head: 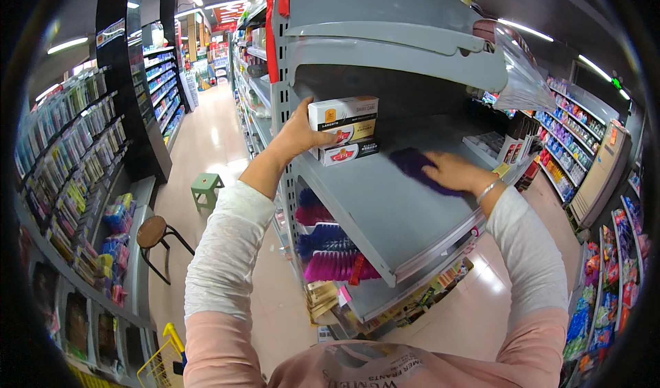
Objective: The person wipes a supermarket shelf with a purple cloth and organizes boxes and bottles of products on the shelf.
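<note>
My left hand [299, 133] grips the left side of a small stack of cardboard shoe-care boxes [346, 148], its thumb across the front. A white box with a black band [344, 112] lies on top, over boxes in gold, white and black. The stack is at the left end of a grey metal shelf board [381, 202]. On the same board, my right hand [454, 170] presses a dark purple cloth [412, 164] flat, palm down; both are slightly blurred. Part of the cloth is hidden beneath the hand.
Overhead juts a grey upper shelf [392, 42]. Pink and blue brush heads [335, 243] lie below the board. At its far right end stands a white box of dark-handled items [513, 148]. A brown stool [153, 232] and a green stool [206, 188] occupy the aisle at left.
</note>
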{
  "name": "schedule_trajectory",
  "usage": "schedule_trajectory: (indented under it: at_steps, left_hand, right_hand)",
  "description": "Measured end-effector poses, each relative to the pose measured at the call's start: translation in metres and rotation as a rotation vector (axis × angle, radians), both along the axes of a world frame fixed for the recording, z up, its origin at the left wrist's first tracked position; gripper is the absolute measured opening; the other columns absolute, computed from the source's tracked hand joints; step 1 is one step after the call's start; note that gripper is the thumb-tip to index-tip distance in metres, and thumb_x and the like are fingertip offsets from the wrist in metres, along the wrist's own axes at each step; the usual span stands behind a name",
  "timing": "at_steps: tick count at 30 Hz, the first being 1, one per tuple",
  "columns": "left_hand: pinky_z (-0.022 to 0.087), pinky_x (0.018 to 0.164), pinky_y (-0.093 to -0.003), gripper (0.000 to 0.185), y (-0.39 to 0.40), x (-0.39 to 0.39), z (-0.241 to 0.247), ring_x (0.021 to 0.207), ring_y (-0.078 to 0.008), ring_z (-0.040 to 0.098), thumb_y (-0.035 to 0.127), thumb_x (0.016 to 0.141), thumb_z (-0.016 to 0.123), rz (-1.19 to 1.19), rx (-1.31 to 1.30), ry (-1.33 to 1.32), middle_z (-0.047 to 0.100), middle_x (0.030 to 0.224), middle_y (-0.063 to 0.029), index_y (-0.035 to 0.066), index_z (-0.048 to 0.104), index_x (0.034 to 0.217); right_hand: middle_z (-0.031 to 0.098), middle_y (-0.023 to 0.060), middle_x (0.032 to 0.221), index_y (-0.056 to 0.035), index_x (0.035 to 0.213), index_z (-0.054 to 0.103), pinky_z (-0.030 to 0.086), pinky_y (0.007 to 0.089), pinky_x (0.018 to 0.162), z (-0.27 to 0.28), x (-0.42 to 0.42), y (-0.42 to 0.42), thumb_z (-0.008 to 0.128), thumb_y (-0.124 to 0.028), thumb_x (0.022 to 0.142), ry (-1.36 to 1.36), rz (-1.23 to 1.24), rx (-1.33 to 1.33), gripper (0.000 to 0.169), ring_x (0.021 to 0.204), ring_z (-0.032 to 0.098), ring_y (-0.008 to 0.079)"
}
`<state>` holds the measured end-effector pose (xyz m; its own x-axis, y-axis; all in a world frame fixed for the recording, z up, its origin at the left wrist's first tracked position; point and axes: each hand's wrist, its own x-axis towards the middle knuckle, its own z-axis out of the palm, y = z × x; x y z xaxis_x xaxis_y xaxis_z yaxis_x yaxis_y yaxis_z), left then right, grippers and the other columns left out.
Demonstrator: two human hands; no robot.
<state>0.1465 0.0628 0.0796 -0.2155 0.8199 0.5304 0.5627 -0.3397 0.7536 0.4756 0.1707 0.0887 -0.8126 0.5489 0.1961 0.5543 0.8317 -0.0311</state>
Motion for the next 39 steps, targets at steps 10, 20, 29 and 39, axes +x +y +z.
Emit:
schedule_trajectory:
  at_steps: [10,20,29,39]
  left_hand:
    - [0.040,0.097,-0.0385,0.063,-0.074,0.038,-0.066,0.119,-0.0246,0.046,0.016,0.076,0.069,0.230,0.319,-0.138,0.047,0.127,-0.0142,0.002,0.042,0.130]
    - [0.042,0.093,-0.0359,0.044,-0.139,0.083,-0.144,0.110,-0.0306,0.054,0.001,0.072,0.067,0.213,0.384,-0.199,0.054,0.120,-0.0186,-0.001,0.053,0.113]
    - [0.042,0.095,-0.0343,0.035,-0.147,0.097,-0.175,0.110,-0.0261,0.054,-0.001,0.075,0.064,0.228,0.251,-0.352,0.054,0.120,-0.0152,-0.001,0.056,0.109]
    - [0.045,0.086,-0.0309,0.028,-0.157,0.093,-0.156,0.100,-0.0233,0.057,-0.007,0.074,0.062,0.114,0.260,-0.384,0.060,0.109,-0.0130,-0.001,0.058,0.102]
  right_hand:
    - [0.040,0.0260,0.135,-0.0098,0.141,0.028,0.034,0.0412,0.103,0.009,-0.040,-0.008,0.042,-0.028,0.090,-0.265,-0.018,0.019,0.056,0.122,0.041,0.0398]
    - [0.039,0.0193,0.138,-0.0060,0.137,0.035,0.031,0.0383,0.106,0.016,-0.099,0.076,0.043,-0.019,0.089,-0.337,-0.307,0.016,0.051,0.127,0.039,0.0332]
    - [0.047,0.0190,0.132,-0.0045,0.125,0.052,0.034,0.0399,0.103,-0.014,-0.076,0.223,0.043,-0.022,0.088,-0.262,-0.485,0.255,0.042,0.123,0.044,0.0339]
    - [0.056,0.0221,0.119,-0.0027,0.129,0.045,0.040,0.0412,0.095,0.025,-0.032,0.079,0.045,-0.024,0.086,-0.535,-0.353,0.084,0.049,0.112,0.052,0.0353]
